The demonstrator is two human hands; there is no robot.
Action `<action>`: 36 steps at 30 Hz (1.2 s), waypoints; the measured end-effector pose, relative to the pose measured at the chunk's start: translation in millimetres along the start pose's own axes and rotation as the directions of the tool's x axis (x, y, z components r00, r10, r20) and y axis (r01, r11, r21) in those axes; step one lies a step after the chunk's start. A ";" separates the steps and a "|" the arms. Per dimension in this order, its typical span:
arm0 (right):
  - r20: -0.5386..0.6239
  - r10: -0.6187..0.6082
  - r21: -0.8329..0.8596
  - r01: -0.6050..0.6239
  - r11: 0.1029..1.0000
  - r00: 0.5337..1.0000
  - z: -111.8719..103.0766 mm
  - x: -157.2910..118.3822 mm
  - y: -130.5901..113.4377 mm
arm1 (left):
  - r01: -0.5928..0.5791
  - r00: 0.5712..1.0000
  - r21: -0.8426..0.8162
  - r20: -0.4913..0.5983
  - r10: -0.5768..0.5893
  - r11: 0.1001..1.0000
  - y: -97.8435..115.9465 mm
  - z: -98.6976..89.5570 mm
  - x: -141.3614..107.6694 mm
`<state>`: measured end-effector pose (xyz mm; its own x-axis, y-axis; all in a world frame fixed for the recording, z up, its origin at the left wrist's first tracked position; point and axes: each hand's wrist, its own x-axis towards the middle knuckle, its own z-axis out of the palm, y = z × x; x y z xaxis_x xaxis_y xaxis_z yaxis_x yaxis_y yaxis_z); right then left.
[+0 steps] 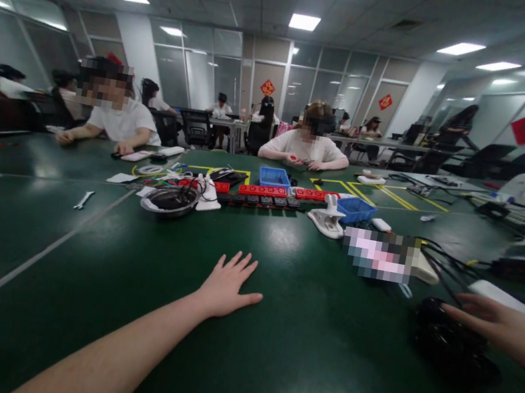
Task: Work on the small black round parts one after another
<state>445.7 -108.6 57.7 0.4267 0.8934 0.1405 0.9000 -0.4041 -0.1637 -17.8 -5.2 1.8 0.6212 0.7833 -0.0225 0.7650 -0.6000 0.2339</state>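
My left hand [227,287] lies flat on the green table [294,365], palm down with its fingers spread, holding nothing. At the right, my right hand [490,316] reaches over a black glossy object [450,345], with its fingers at the object's upper edge. Whether the fingers grip it is hard to make out, as the object is dark and blurred. Black cables [439,258] run just beyond this hand, beside a white device [518,302].
A black bowl [169,200], red power strips [263,190], a white clamp [328,218] and blue trays [273,177] stand across the table's middle. A wrench [83,200] lies at the left. Two people sit opposite; others are farther back.
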 end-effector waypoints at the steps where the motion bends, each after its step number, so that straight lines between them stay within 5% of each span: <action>1: 0.102 0.024 -0.001 -0.024 1.000 0.994 3.5 1.9 -2.1 | 0.001 1.000 0.000 -0.001 -0.001 1.000 0.4 -0.2 -0.2; 3: 0.233 0.073 -0.035 -0.067 0.997 0.970 8.7 7.3 -7.1 | 0.006 1.000 0.001 -0.008 -0.006 1.000 0.7 -0.1 -1.1; 10: 0.228 0.134 -0.185 -0.093 0.978 0.964 8.6 10.4 -29.5 | 0.007 1.000 -0.001 -0.028 -0.007 1.000 -0.5 1.3 -2.9; 18: 0.218 -0.011 -0.242 0.065 0.968 0.976 -10.8 -25.7 -87.0 | -0.007 0.999 -0.009 -0.042 0.007 1.000 -1.3 2.5 -3.2; 26: 0.049 -0.148 -0.313 0.156 0.937 0.988 0.1 -53.9 -124.9 | -0.009 0.997 -0.016 -0.072 0.008 1.000 -1.7 4.0 -3.7; 29: 0.016 -0.284 -0.201 0.282 0.938 0.959 12.7 -65.6 -148.5 | -0.018 0.993 -0.047 -0.118 0.012 0.999 -1.7 3.0 -6.3; 32: 0.053 -0.403 0.088 0.398 0.913 0.914 27.7 -73.2 -168.6 | -0.019 0.983 -0.081 -0.181 0.004 0.997 -2.4 1.9 -9.4; 36: 0.152 -0.423 0.376 0.344 0.860 0.893 43.7 -71.7 -178.2 | -0.030 0.971 -0.127 -0.238 -0.001 0.991 -1.6 -0.4 -12.9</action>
<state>250.9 -92.2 34.1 -0.0134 0.9988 0.0466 0.8873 0.0333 -0.4600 -27.1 -14.3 2.1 0.5622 0.8001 0.2092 0.7183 -0.5978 0.3559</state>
